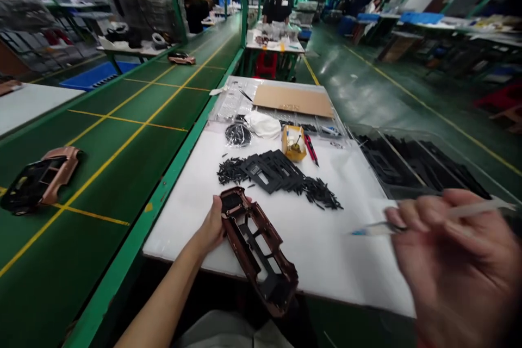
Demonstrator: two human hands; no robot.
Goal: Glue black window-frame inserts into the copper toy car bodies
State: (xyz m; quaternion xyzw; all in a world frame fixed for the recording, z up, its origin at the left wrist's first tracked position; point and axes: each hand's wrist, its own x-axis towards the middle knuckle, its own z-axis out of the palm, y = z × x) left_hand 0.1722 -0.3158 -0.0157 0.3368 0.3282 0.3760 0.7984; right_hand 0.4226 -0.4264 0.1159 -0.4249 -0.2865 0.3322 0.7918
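Observation:
My left hand [212,224] grips one end of a copper-brown model car body shell [281,239], its hollow inside turned up, over the table's near edge. Raised at the right, my right hand [457,261] is closed round a thin, pale, pen-like tool [475,210] with a bluish tip; motion blurs it, so its exact kind is unclear. Past the shell lie flat black plastic frames [271,171], with small black parts [324,193] heaped on both sides. A yellow container [294,144] and a red-and-black utility knife [311,150] lie just behind them.
Along the left runs a green conveyor [134,141] carrying copper car bodies [44,176]. Clear bins of black parts [402,157] stand right of the white table [183,206]. Cardboard [293,100], a white cloth [263,124] and a bagged black bundle [238,134] lie further back. Two people work beyond.

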